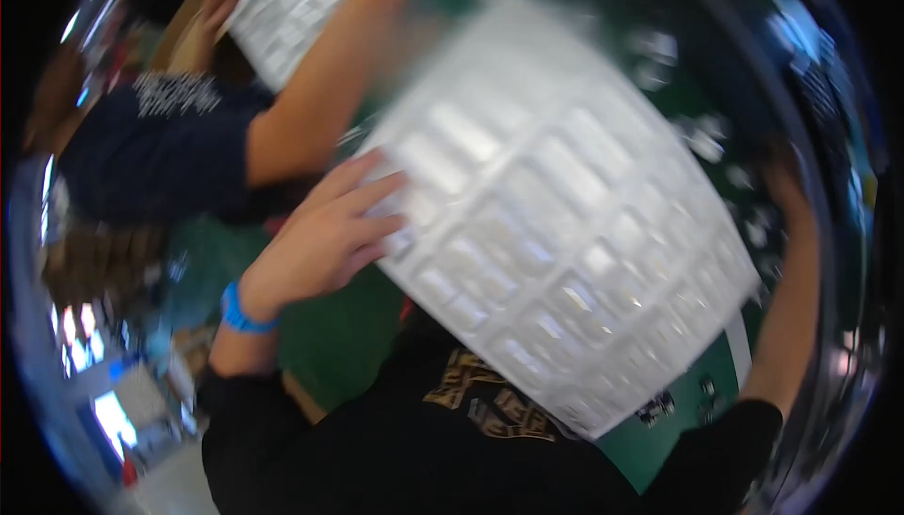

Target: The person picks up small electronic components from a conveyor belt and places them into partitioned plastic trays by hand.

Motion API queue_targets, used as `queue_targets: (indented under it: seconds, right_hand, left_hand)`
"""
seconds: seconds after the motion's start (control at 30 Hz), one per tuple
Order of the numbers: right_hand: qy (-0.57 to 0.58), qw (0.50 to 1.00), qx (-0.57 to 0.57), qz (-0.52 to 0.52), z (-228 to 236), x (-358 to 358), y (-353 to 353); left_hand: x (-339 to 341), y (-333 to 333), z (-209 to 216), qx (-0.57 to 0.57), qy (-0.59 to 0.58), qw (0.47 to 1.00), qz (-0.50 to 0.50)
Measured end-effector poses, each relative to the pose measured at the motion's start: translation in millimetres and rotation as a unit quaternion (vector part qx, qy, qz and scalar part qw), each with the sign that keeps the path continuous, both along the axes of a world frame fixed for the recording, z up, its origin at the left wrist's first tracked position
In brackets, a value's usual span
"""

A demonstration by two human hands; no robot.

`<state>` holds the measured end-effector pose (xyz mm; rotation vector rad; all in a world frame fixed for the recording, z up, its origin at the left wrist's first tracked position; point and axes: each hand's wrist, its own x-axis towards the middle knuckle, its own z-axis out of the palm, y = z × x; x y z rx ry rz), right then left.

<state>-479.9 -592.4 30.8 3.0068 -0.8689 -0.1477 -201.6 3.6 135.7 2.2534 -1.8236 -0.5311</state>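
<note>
A large white plastic tray [537,167] with molded compartments lies slanted in front of me, its near corner against my black shirt. Small shiny clear pieces [579,298] show in several of its nearer compartments. My left hand [325,237], with a blue wristband, is at the tray's left edge. Its thumb and forefinger are close together by a small greyish bit, too blurred to name; the other fingers reach over the rim. My right hand [783,178] is stretched out beyond the tray's right side, near loose small pieces. Its fingers are smeared by motion.
Another person's bare forearm [325,72] crosses at the upper left, close to my left hand. A second white tray [299,2] lies behind it. Loose clear pieces [702,138] are scattered on the green tabletop [626,454], with small dark pieces [656,409] near my right sleeve.
</note>
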Motion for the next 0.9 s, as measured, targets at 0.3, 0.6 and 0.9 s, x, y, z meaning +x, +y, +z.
queue_targets:
  seconds: [0.3, 0.6, 0.9]
  right_hand:
    - [-0.461, 0.807, 0.347, -0.127, 121.3, -66.7, 243.2]
    - [-0.657, 0.605, 0.435, -0.114, 110.2, -120.6, 387.8]
    - [-0.583, 0.666, 0.454, -0.1, 103.7, -125.1, 407.5]
  left_hand:
    - [-74.7, -58.3, -7.3, -0.266, 0.369, 0.887, 0.081]
    - [-201.3, -143.0, -19.4, -0.259, 0.466, 0.837, -0.123]
    - [-210.0, -124.8, -12.2, -0.327, 0.378, 0.862, -0.089]
